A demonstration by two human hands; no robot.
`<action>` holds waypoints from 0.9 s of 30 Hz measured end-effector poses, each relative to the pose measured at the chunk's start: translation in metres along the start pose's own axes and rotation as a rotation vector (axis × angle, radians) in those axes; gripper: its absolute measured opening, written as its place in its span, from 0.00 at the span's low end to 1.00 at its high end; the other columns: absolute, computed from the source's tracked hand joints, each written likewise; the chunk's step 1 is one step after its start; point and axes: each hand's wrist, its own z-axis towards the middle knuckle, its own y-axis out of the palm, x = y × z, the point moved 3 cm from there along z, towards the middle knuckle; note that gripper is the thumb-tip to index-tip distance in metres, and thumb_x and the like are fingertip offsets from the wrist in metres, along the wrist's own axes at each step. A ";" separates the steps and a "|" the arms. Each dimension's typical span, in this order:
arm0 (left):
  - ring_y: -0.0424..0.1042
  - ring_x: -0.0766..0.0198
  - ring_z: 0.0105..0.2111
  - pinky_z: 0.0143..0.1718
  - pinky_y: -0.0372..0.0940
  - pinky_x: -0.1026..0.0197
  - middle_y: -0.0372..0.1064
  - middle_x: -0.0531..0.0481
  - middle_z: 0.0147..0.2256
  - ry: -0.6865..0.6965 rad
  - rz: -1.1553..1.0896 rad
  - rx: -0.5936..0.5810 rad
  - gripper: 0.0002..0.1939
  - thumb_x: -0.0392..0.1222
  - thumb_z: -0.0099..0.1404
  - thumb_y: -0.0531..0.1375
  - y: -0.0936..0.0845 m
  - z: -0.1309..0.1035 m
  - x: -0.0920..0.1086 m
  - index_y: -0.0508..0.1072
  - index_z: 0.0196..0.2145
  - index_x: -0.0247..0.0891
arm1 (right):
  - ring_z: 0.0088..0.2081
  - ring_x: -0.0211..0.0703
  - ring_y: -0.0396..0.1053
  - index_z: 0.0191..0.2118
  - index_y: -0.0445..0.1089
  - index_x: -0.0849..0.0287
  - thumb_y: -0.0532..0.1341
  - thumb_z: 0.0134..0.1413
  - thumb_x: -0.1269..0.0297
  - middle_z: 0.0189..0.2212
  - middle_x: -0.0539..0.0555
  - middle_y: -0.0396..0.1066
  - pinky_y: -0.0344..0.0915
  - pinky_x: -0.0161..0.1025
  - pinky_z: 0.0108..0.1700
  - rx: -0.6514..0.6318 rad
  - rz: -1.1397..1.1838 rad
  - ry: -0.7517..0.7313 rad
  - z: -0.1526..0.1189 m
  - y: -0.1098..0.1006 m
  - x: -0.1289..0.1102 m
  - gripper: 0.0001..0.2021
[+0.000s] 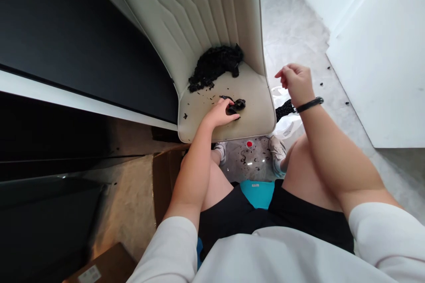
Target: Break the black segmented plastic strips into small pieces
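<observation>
My left hand (222,112) rests low over the front of a cream padded chair seat (199,128), fingers and thumb curled around a crumpled black scrap (237,106). Behind it, a larger heap of ragged black pieces (217,65) lies against the foot of the backrest. My right hand (297,80) is raised to the right of the chair, its fingers bent together; what they hold, if anything, is hidden. Below that wrist, partly covered by it, is a white plastic bag (288,124) with a bumpy black bundle (284,110) at its opening.
Black crumbs (250,159) litter the floor between my shoes. A few dark bits (321,84) lie on the grey floor to the right, near a white panel (381,62). A dark, white-edged surface (83,44) borders the chair's left side. Cardboard boxes (106,263) stand at lower left.
</observation>
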 end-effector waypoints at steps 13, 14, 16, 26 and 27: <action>0.75 0.60 0.43 0.52 0.72 0.56 0.78 0.48 0.41 0.055 -0.478 0.104 0.09 0.45 0.82 0.57 -0.002 0.006 0.001 0.75 0.45 0.40 | 0.58 0.65 0.77 0.71 0.75 0.56 0.72 0.58 0.59 0.61 0.67 0.75 0.73 0.60 0.65 -0.863 -0.460 -0.483 -0.038 0.083 0.008 0.35; 0.75 0.61 0.41 0.50 0.72 0.57 0.77 0.49 0.39 0.046 -0.517 0.115 0.12 0.47 0.82 0.56 -0.004 0.004 0.001 0.76 0.44 0.40 | 0.57 0.65 0.78 0.68 0.77 0.56 0.71 0.60 0.58 0.59 0.67 0.76 0.74 0.60 0.65 -0.866 -0.449 -0.470 -0.037 0.085 0.007 0.31; 0.74 0.61 0.37 0.45 0.72 0.58 0.77 0.49 0.37 0.025 -0.601 0.117 0.16 0.52 0.83 0.56 -0.008 0.001 0.000 0.78 0.43 0.40 | 0.53 0.62 0.80 0.57 0.83 0.57 0.68 0.63 0.57 0.53 0.64 0.80 0.74 0.58 0.62 -0.845 -0.403 -0.426 -0.033 0.087 0.003 0.19; 0.73 0.62 0.35 0.40 0.70 0.61 0.75 0.51 0.36 0.046 -0.744 0.192 0.14 0.55 0.79 0.63 -0.022 -0.014 0.002 0.77 0.44 0.43 | 0.49 0.53 0.80 0.64 0.67 0.53 0.74 0.60 0.39 0.52 0.60 0.80 0.78 0.52 0.54 -0.841 0.029 -0.234 -0.044 0.097 -0.010 0.35; 0.73 0.63 0.35 0.39 0.69 0.61 0.74 0.52 0.35 0.050 -0.754 0.211 0.13 0.55 0.79 0.62 -0.022 -0.014 0.003 0.76 0.45 0.43 | 0.50 0.53 0.79 0.64 0.66 0.53 0.75 0.59 0.38 0.55 0.62 0.78 0.78 0.53 0.55 -0.827 0.012 -0.275 -0.047 0.099 -0.010 0.37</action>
